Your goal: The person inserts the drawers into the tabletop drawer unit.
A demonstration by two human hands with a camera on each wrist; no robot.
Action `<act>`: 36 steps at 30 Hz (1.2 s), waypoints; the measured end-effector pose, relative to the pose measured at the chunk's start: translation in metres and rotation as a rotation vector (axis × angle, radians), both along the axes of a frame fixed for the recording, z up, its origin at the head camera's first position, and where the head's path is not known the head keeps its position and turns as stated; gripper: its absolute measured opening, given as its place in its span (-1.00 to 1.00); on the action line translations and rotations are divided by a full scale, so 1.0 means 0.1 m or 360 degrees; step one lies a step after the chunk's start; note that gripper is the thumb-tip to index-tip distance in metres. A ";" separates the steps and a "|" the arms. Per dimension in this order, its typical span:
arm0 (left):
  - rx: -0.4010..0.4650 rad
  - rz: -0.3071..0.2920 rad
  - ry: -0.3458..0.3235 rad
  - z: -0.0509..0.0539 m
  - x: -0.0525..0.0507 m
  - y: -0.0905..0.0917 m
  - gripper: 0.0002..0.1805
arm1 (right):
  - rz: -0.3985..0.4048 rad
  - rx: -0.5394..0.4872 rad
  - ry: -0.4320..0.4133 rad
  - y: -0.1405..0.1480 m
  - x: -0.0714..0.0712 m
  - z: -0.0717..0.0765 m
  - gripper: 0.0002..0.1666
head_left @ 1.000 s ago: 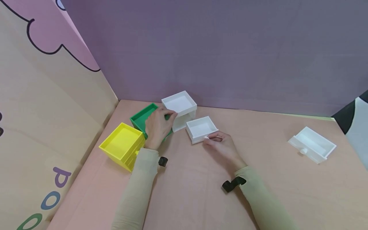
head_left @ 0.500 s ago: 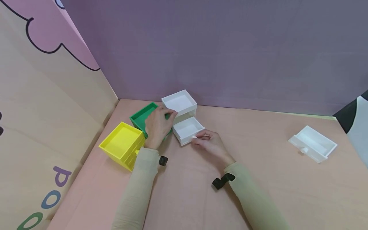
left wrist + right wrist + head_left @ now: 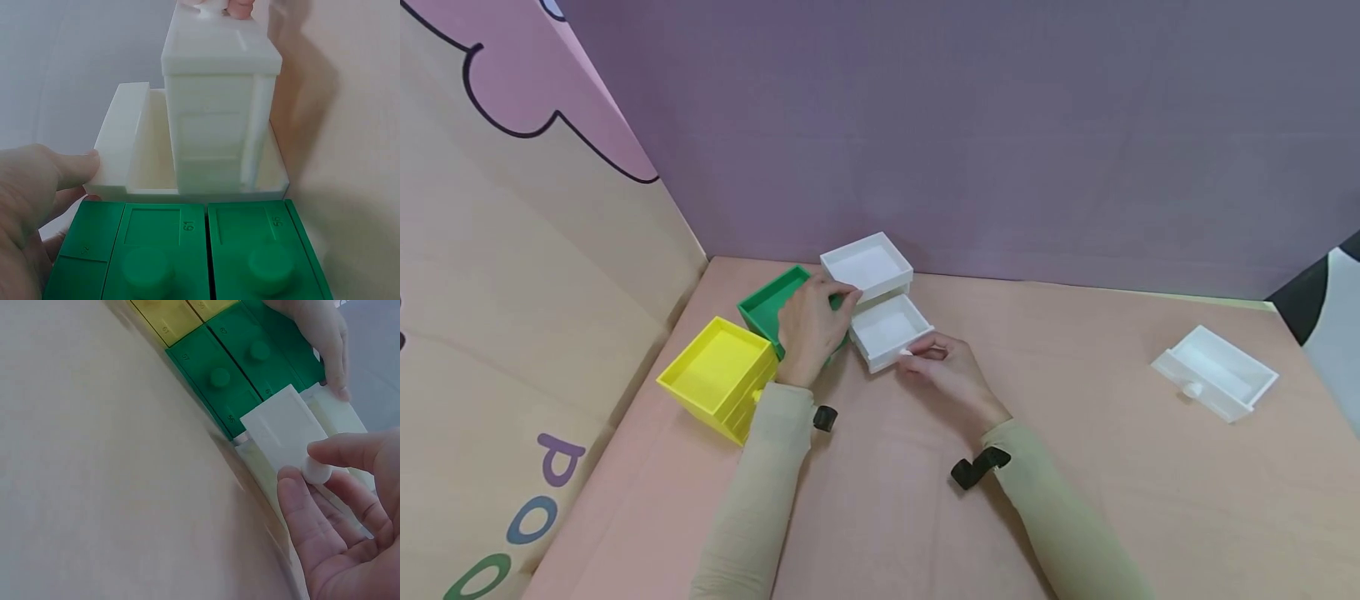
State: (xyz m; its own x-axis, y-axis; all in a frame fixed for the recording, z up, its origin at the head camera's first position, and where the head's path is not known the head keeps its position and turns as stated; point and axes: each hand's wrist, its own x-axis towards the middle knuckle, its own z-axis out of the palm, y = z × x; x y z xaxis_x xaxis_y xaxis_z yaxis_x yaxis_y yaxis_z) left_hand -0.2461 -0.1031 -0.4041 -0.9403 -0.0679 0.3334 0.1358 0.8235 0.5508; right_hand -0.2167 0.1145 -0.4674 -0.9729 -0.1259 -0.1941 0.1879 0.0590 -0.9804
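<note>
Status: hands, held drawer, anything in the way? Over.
Right hand pinches knob of white drawer. Left hand touches white cabinet. Drawer juts out at cabinet opening. No obstruction visible; second drawer far right.

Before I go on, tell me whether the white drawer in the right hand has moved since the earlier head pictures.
Yes. Held by the right hand, the white drawer has moved leftward and closer to the white cabinet, which has stayed put.
</note>
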 end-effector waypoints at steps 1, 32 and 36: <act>-0.0001 0.0001 0.0000 0.00 0.00 0.00 -0.74 | 0.0001 0.0000 -0.0002 -0.01 -0.01 0.00 -0.76; -0.0009 0.0008 -0.0025 0.00 0.00 -0.02 -0.72 | -0.0097 0.0006 0.0085 -0.16 -0.03 -0.14 -0.77; -0.0001 0.0011 -0.0021 -0.01 0.00 -0.02 -0.72 | -0.0117 0.0129 0.0118 -0.21 -0.03 -0.14 -0.78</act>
State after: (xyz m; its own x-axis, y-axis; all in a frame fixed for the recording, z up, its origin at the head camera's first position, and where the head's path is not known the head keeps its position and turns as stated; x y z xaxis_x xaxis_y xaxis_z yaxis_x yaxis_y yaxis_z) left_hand -0.2459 -0.1049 -0.4048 -0.9442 -0.0744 0.3209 0.1226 0.8249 0.5519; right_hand -0.2197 0.0938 -0.4819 -0.9909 -0.0406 -0.1280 0.1219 0.1271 -0.9844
